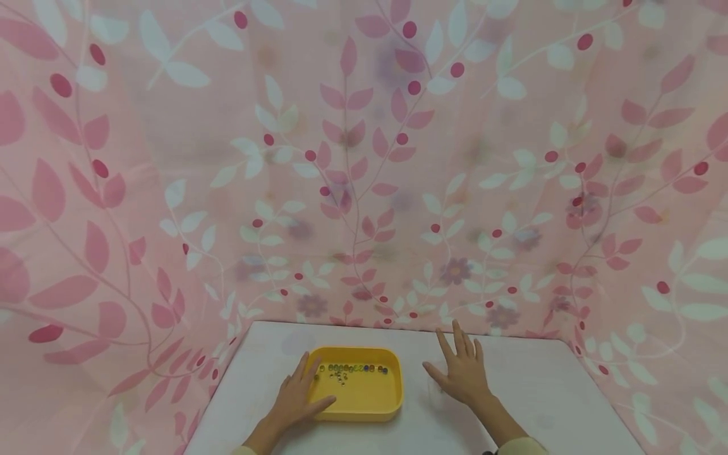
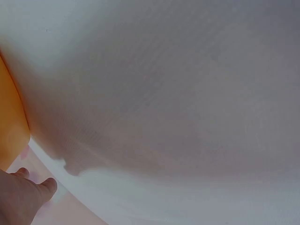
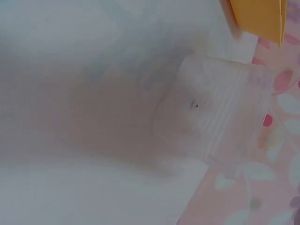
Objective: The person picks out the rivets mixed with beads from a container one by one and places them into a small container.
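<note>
A yellow tray stands on the white table, with a row of small glassy, marble-like balls along its far side and a cluster of smaller clear pieces just in front of them. My left hand is at the tray's left end, fingers spread and thumb reaching over the near rim; whether it touches the rim I cannot tell. To the right of the tray, my right hand has its fingers spread and holds nothing. A clear plastic container with a ridged side stands close by it, barely visible in the head view.
Pink cloth with leaves and berries hangs behind the table and along both sides. White table surface extends right of my right hand. The left wrist view shows mostly shadowed tabletop.
</note>
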Demonstrator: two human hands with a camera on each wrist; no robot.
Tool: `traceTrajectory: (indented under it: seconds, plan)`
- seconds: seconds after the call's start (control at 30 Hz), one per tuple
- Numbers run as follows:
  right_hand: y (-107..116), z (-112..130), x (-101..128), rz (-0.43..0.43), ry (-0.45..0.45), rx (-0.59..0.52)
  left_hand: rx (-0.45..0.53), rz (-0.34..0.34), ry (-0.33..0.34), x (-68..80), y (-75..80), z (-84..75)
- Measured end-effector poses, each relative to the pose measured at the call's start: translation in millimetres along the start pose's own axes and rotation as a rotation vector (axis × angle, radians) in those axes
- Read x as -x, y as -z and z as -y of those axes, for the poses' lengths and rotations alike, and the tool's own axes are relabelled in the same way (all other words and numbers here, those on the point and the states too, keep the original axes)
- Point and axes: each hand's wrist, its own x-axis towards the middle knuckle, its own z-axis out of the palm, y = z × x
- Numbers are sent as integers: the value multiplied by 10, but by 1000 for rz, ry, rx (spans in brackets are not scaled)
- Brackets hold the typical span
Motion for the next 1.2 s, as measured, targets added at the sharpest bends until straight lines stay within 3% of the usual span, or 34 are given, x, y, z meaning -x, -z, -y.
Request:
traceTrajectory:
  seconds: [0.3,0.63,1.03,1.2]
  plan:
    - [-46,94,-35,35,-27,42,-19,4,-8,-13,-3,9]
    - [-139,218,-48,18,58,70,-6,-13,-27,-3,-14,27]
    - [-341,279,-103,30,63,61,-12,-39,-54,-11,-92,63]
    - [-325,361,-142,113,39,72,-16,-18,-33,-6,-65,64]
